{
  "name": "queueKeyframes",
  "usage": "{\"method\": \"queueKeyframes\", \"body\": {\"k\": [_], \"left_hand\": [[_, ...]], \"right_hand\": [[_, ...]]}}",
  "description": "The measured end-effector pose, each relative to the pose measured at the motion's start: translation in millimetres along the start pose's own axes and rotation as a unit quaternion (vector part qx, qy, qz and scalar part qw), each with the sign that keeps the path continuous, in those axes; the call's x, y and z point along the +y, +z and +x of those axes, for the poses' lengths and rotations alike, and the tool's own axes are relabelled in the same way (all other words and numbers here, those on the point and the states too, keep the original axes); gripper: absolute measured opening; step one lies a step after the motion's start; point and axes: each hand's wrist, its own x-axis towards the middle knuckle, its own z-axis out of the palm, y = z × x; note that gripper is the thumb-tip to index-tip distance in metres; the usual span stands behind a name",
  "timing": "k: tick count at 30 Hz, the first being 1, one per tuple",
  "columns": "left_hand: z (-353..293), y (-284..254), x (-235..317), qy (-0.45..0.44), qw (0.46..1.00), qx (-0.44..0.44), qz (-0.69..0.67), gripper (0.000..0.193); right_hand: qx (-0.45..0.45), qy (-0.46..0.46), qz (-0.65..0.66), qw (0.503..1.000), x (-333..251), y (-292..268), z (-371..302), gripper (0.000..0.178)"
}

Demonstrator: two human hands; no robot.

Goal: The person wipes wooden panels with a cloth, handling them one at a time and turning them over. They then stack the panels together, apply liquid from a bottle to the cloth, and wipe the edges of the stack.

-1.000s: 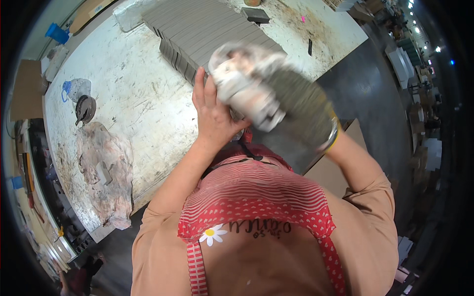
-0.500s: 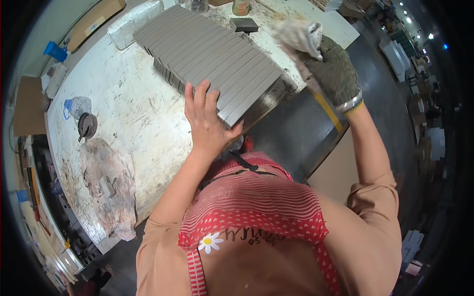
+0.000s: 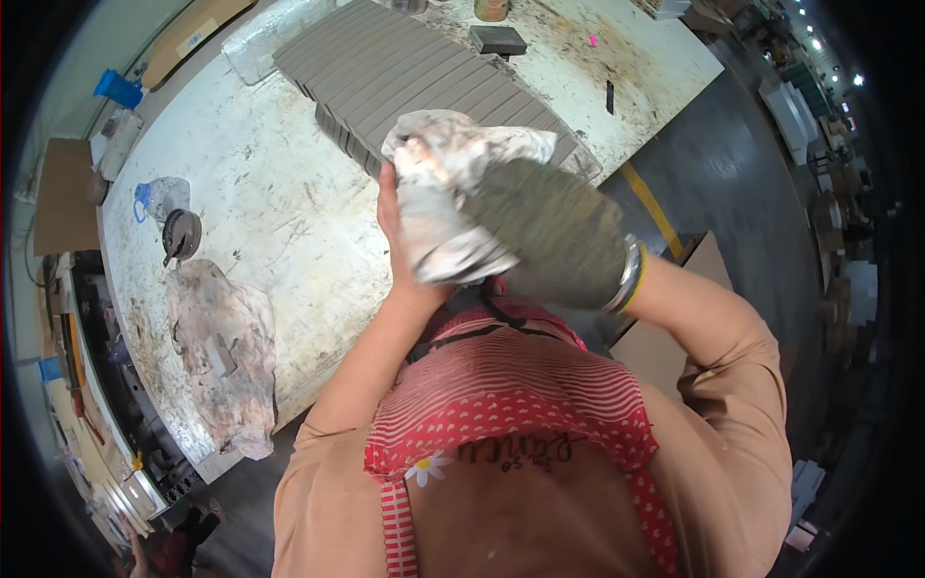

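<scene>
A long row of grey flat bars or plates [image 3: 414, 72], packed side by side, runs across the bench top. My right hand [image 3: 559, 231], in a dark green knitted glove, is closed on a stained white rag [image 3: 443, 183]. The rag lies over the near end of the row and covers it. Bare, my left hand [image 3: 393, 226] is at that same end, against the row's left side. Most of its fingers are hidden behind the rag, so its grip does not show.
On the white stained bench [image 3: 260, 193], a dirty cloth [image 3: 226, 347] with a small grey block [image 3: 221, 355] lies at left, near a dark round tin [image 3: 181, 234]. Beyond the row are a dark block [image 3: 497, 39] and a jar [image 3: 490, 9]. Cardboard [image 3: 708, 265] is at right.
My gloved right hand has swung in from the far right, bringing the rag down over the near end of the row. My left hand's fingers, visible before on the row, are now mostly covered.
</scene>
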Motion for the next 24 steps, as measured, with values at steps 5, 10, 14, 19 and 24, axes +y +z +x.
{"method": "queueKeyframes", "body": {"k": [5,10,14,19,24], "left_hand": [[17,-12,17,-0.070,0.996,0.015,-0.047,0.077],[13,-5,15,-0.055,0.997,0.037,-0.040,0.083],[-5,2,-4,-0.002,0.996,-0.080,-0.039,0.072],[13,1,15,-0.086,0.991,0.059,-0.089,0.080],[-4,13,14,-0.233,0.903,0.010,-0.360,0.083]], "right_hand": [[-0.115,0.302,-0.011,0.946,98,-30,-8,0.040],[-0.016,0.174,0.014,0.984,66,-35,-6,0.044],[-0.022,-0.050,0.018,0.998,29,-3,-15,0.046],[-0.097,0.050,0.026,0.994,60,-13,-5,0.049],[-0.030,-0.037,-0.006,0.999,34,-3,-4,0.048]]}}
